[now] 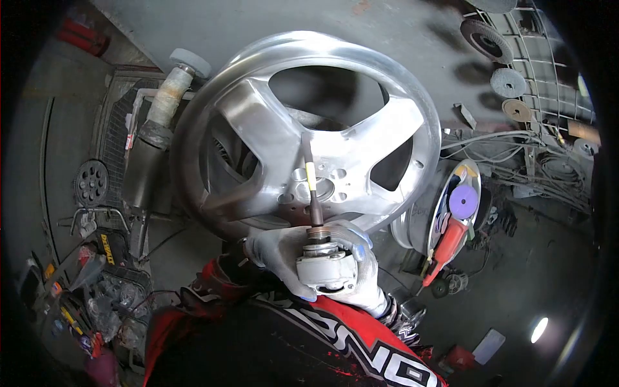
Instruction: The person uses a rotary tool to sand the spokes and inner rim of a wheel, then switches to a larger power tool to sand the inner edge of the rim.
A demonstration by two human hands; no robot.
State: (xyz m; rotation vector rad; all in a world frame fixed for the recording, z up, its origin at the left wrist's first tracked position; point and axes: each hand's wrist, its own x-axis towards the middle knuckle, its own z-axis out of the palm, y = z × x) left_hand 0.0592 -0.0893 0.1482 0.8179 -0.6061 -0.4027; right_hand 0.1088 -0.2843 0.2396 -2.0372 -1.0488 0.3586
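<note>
A bare-metal car wheel rim (396,122) with broad spokes stands upright in front of me. Against my chest is a grey power grinder (327,272) with a long, thin shaft (314,200) pointing at the rim. The shaft's narrow tip overlaps the spoke area above the hub. My left hand (274,255), in a grey-white glove, is closed around the left side of the grinder's neck. From the other side my right hand (365,261), gloved too, wraps the tool's neck and body, its fingers over the top.
Right of the rim, a second wheel (403,227) holds a red angle grinder (446,250) and a purple disc (463,201). Abrasive wheels (508,82) hang on a wire rack at upper right. A cylindrical machine (145,171) stands left, above a cluttered tool pile (116,300).
</note>
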